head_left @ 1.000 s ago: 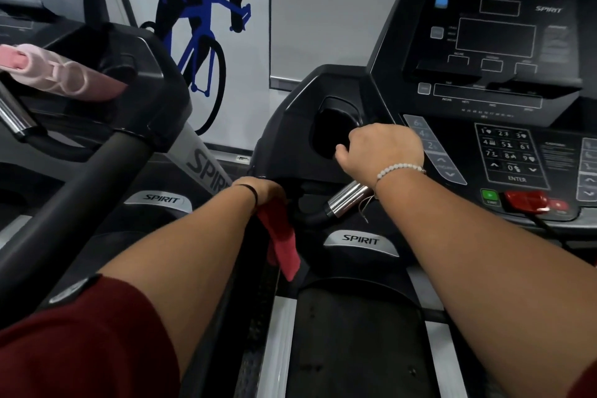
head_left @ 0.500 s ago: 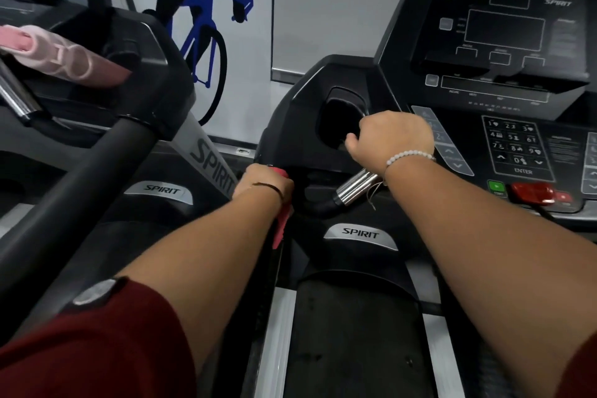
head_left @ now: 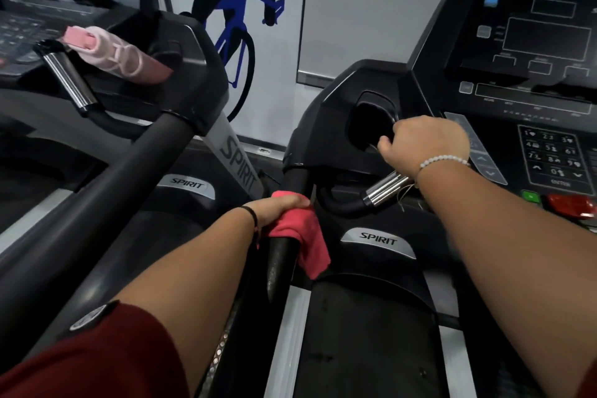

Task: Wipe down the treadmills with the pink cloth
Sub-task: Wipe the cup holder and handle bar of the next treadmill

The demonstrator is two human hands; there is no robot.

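Gripping the pink cloth point(head_left: 302, 231), the left hand point(head_left: 279, 207) curls its fingers and thumb over the soft, nubby fabric and around the matte black handrail point(head_left: 279, 263) of the right-hand treadmill point(head_left: 326, 113); the cloth wraps the round tube and 1 loose corner hangs off its right side, above the dark, dusty belt point(head_left: 365, 349). A thin black band point(head_left: 252, 216) circles that wrist, and a maroon sleeve point(head_left: 97, 362) covers the upper arm. The right hand point(head_left: 424, 145), wearing a bracelet point(head_left: 443, 160) of small pale beads, sits knuckles up with fingers curled at the lip of the deep, rounded cup pocket point(head_left: 366, 126); I cannot tell whether it grips the rim. Just below it a polished chrome grip point(head_left: 386, 188) juts from a curved black bar. The angular console point(head_left: 546, 42) is smooth dark plastic. On the neighbouring treadmill point(head_left: 190, 52) lies a translucent pink bottle point(head_left: 113, 53).
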